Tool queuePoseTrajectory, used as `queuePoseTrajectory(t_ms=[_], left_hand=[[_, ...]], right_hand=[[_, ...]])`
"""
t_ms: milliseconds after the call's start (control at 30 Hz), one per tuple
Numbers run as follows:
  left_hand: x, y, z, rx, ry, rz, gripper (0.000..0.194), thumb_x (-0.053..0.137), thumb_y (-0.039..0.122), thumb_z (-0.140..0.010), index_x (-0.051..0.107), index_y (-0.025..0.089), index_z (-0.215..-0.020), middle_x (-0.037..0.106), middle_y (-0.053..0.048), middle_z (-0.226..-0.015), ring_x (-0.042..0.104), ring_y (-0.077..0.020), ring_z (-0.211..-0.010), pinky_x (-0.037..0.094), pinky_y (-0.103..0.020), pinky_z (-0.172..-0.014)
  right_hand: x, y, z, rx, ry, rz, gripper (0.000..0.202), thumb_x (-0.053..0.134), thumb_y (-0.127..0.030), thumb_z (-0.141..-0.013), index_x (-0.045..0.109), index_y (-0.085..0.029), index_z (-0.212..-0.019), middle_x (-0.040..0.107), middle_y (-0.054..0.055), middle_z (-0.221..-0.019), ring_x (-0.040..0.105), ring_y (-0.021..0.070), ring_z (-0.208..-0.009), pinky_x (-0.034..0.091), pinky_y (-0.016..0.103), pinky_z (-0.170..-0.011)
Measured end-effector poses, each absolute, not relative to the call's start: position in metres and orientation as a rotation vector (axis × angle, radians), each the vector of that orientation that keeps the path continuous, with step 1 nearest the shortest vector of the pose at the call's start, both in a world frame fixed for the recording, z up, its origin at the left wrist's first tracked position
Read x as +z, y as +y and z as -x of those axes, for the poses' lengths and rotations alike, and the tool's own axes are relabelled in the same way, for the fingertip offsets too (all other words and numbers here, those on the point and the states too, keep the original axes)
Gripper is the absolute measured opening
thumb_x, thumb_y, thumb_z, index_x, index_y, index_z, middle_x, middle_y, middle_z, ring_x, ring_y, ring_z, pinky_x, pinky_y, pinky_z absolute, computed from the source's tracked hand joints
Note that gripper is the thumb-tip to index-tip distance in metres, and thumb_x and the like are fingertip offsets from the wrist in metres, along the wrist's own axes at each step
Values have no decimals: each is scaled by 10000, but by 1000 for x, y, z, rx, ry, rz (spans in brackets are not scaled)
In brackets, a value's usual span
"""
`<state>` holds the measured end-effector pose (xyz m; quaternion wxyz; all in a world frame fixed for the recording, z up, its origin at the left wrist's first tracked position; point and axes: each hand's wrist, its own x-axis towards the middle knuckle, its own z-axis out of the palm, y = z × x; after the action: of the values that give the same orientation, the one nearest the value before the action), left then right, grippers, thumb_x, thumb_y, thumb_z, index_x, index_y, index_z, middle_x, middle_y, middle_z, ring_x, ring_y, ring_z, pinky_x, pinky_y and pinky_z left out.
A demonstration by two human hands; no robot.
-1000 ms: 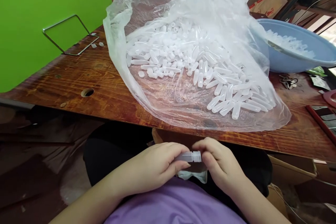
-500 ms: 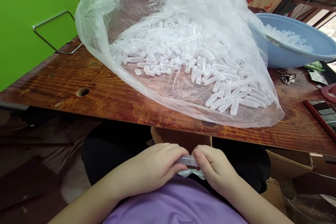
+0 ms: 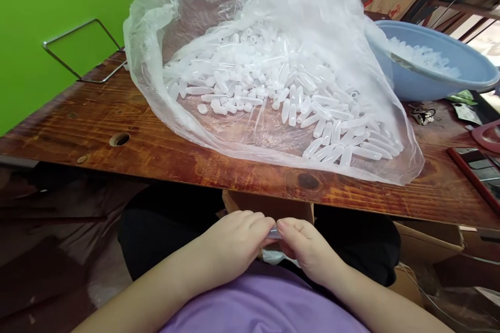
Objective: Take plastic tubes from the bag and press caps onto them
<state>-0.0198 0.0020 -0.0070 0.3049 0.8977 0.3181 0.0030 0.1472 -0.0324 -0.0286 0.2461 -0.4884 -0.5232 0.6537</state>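
Note:
Over my lap, below the table edge, my left hand and my right hand are closed on the two ends of a small translucent plastic tube. Only a short middle piece of the tube shows between the fingertips. A white crumpled piece lies just under the hands. On the table in front, a clear plastic bag lies with its mouth towards me, holding a pile of white translucent tubes and short caps.
The brown wooden table has a round hole and a bent metal wire frame at left. At right are a blue basin with more tubes, keys and a phone. An open cardboard box stands below the table edge.
My hands have drawn closer together, and less of the tube shows between them. The near edge of the bag has shifted slightly, uncovering a dark knot in the table.

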Motion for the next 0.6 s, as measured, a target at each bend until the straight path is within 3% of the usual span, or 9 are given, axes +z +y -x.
queuePoseTrajectory(t_ms=[67,167,233,300,367,467,600], left_hand=[[-9,5,16,-99,900,-2380,162,388,160,-893,547,145,-868,611,-45,-790,570,-188,-714,435,-291,-650],[-12,11,12,-228,999,-2323,148,394,170,-878,535,147,-842,604,-39,-733,573,-197,-678,432,-296,-609],[-16,13,8,-222,1043,-2299,150,391,169,-863,534,153,-823,596,-44,-751,575,-196,-688,432,-295,-615],[-22,14,5,-148,1059,-2264,134,420,154,-825,533,162,-754,581,-39,-775,569,-175,-694,427,-275,-623],[-27,13,3,-57,1067,-2173,150,471,163,-782,507,166,-637,551,-12,-724,545,-141,-643,409,-237,-588],[-29,10,2,95,1095,-2004,326,511,284,-794,444,166,-498,473,22,-585,483,-102,-533,371,-208,-504],[-25,7,7,407,976,-1859,351,475,358,-844,578,151,-580,571,-14,-635,548,-112,-595,444,-205,-566]], right_hand=[[-19,-32,-154,1543,-1734,1426,480,295,-554,-887,415,-178,-614,390,-31,-541,341,86,-475,307,202,-443],[9,-26,-177,725,-2258,1295,344,372,-390,-920,525,-173,-701,531,13,-618,470,121,-551,369,227,-509],[29,-11,-196,253,-2275,1202,225,374,-240,-924,568,-176,-831,595,33,-692,540,133,-626,416,234,-585],[44,14,-212,-46,-2203,1384,174,417,-189,-893,583,-167,-940,620,55,-770,579,159,-722,442,249,-647],[50,44,-223,-166,-2317,1594,220,441,-156,-853,611,-167,-993,632,80,-901,593,201,-817,453,284,-671],[48,84,-224,-25,-2742,1681,323,456,-73,-791,630,-194,-1035,631,69,-1018,600,212,-882,450,291,-716],[42,107,-210,38,-3011,1568,295,478,-61,-768,638,-191,-980,642,67,-942,612,201,-844,443,265,-678]])
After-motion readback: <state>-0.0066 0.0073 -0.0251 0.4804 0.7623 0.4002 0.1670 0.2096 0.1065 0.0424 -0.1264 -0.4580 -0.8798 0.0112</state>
